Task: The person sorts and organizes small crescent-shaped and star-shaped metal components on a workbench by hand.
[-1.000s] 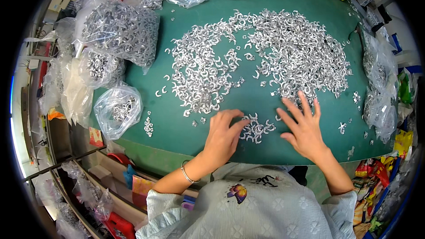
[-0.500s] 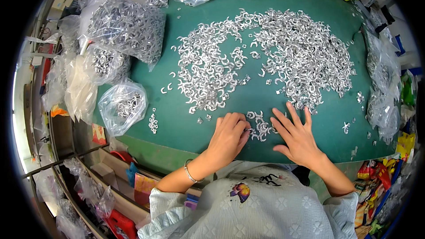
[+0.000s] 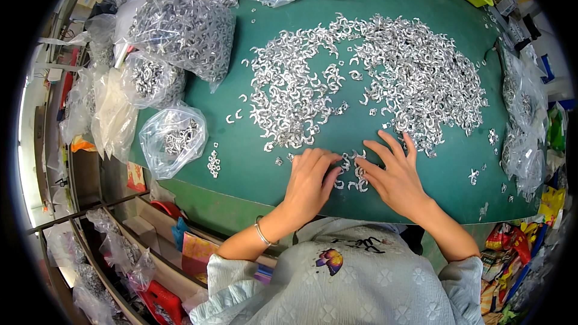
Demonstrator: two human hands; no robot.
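Resting flat, fingers spread, both hands (left [image 3: 308, 183], right [image 3: 394, 174]) flank silver clips [image 3: 352, 174] near clear bags [image 3: 174, 135].

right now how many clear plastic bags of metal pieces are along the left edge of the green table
3 plainly: a big bag at the top left, a middle bag below it, and a small bag nearest the person. More bags further left may overlap or hide.

The left hand [image 3: 308, 183] hides some small metal clips [image 3: 352, 174]; their exact shape is too small to tell.
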